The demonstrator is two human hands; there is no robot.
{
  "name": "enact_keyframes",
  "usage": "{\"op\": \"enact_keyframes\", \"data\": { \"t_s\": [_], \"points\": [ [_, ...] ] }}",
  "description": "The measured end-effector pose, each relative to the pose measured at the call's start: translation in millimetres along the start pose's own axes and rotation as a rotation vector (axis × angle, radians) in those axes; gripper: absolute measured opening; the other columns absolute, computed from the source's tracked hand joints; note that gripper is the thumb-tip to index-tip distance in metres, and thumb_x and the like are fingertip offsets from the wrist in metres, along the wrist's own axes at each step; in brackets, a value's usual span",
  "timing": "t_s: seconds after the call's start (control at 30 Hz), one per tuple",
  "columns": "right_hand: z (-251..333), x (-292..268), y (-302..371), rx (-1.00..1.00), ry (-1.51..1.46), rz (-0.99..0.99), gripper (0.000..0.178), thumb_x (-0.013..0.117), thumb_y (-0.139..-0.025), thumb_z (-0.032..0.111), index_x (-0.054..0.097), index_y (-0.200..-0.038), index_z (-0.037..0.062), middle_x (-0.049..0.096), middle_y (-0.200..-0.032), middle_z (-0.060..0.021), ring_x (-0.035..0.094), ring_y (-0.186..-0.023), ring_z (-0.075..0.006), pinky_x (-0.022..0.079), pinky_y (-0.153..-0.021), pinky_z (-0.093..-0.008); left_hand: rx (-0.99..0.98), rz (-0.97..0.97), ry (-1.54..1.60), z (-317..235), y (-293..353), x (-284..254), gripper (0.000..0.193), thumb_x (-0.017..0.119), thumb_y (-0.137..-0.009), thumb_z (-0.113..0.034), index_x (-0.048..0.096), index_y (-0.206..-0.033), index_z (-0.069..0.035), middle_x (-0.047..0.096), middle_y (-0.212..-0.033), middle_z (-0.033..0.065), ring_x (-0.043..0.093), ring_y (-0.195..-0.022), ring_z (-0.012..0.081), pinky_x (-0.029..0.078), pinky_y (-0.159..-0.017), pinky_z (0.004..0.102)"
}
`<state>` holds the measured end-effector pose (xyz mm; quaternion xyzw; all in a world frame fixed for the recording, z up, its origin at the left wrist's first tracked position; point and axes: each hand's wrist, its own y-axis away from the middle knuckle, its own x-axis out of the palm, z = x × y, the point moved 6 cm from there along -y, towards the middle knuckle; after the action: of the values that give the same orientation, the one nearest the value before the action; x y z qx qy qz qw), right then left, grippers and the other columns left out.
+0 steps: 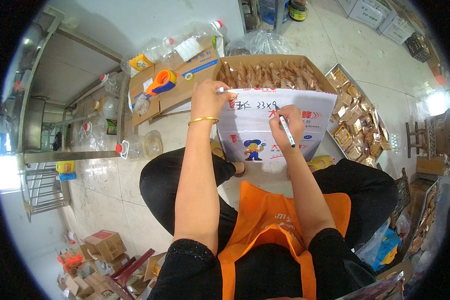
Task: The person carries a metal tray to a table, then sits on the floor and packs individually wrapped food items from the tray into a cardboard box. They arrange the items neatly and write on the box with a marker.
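A cardboard box [308,61] with its top open stands before me, packed with rows of brown-gold foil packets [265,75]. Its white printed flap [235,122] hangs down toward me, with handwritten black marks near the upper edge. My left hand [209,98] is closed on the flap's upper left corner, and a small white piece, perhaps a pen cap, shows between its fingers. In my right hand [291,127] is a white marker pen [286,131]. Its tip meets the flap at the end of the writing, and its dark rear end points down toward me.
A metal tray [382,122] of foil packets lies right of the box. To the left, an orange-and-blue tape dispenser [161,82] rests on flattened cardboard [202,75] with plastic bottles [187,50]. A large clear bottle [142,145] lies by a metal rack [70,156].
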<state>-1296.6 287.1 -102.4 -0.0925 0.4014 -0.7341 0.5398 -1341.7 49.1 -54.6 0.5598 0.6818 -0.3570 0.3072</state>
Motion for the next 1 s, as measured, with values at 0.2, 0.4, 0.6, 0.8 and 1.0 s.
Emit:
{"op": "enact_keyframes", "data": {
  "t_s": [0.2, 0.4, 0.6, 0.8, 1.0],
  "points": [
    [-5.9, -11.9, 3.2, 0.002, -0.060, 0.119, 0.018, 0.067, -0.068, -0.001, 0.057, -0.082, 0.0048, 0.058, -0.070, -0.0091, 0.057, -0.070, -0.0268, 0.045, -0.065, -0.0374, -0.008, 0.021, 0.010, -1.2, 0.3, 1.0, 0.028, 0.085, -0.067, -0.023, 0.076, -0.088, -0.007, 0.062, -0.082, 0.0147, 0.062, -0.078, 0.0286, 0.048, -0.070, 0.0380],
    [-3.6, -59.1, -31.0, 0.417, -0.304, -0.244, 0.012, 0.054, -0.095, 0.011, 0.061, -0.089, 0.0032, 0.064, -0.078, -0.0051, 0.058, -0.073, -0.0129, 0.047, -0.066, -0.0278, 0.043, -0.021, -0.037, 1.7, 3.5, 0.7, 0.028, 0.085, -0.067, -0.023, 0.076, -0.088, -0.006, 0.063, -0.084, 0.0151, 0.063, -0.077, 0.0257, 0.048, -0.069, 0.0379],
    [-4.8, -83.9, -43.1, 0.183, -0.066, -0.008, 0.012, 0.053, -0.097, 0.009, 0.062, -0.097, 0.0012, 0.068, -0.081, -0.0086, 0.060, -0.074, -0.0141, 0.049, -0.070, -0.0288, -0.079, 0.039, 0.059, 9.8, 2.7, 9.7, 0.027, 0.084, -0.065, -0.024, 0.076, -0.085, -0.009, 0.065, -0.089, 0.0162, 0.055, -0.096, 0.0366, 0.045, -0.084, 0.0445],
    [-3.5, -22.5, -2.0, 0.322, -0.246, 0.180, 0.016, 0.068, -0.074, 0.003, 0.063, -0.089, 0.0036, 0.063, -0.082, -0.0106, 0.060, -0.087, -0.0237, 0.049, -0.078, -0.0346, 0.046, -0.066, -0.010, 2.5, 2.4, 1.7, 0.030, 0.086, -0.064, -0.023, 0.075, -0.086, -0.005, 0.063, -0.084, 0.0176, 0.063, -0.080, 0.0322, 0.048, -0.072, 0.0402],
    [-15.5, -19.3, 0.7, 0.247, -0.074, 0.246, 0.017, 0.068, -0.076, 0.005, 0.058, -0.090, 0.0037, 0.060, -0.083, -0.0103, 0.060, -0.074, -0.0216, 0.048, -0.071, -0.0333, -0.008, 0.003, 0.032, 3.1, 3.5, 3.3, 0.026, 0.084, -0.064, -0.024, 0.077, -0.085, -0.009, 0.065, -0.089, 0.0161, 0.055, -0.094, 0.0370, 0.046, -0.085, 0.0446]
  ]
}}
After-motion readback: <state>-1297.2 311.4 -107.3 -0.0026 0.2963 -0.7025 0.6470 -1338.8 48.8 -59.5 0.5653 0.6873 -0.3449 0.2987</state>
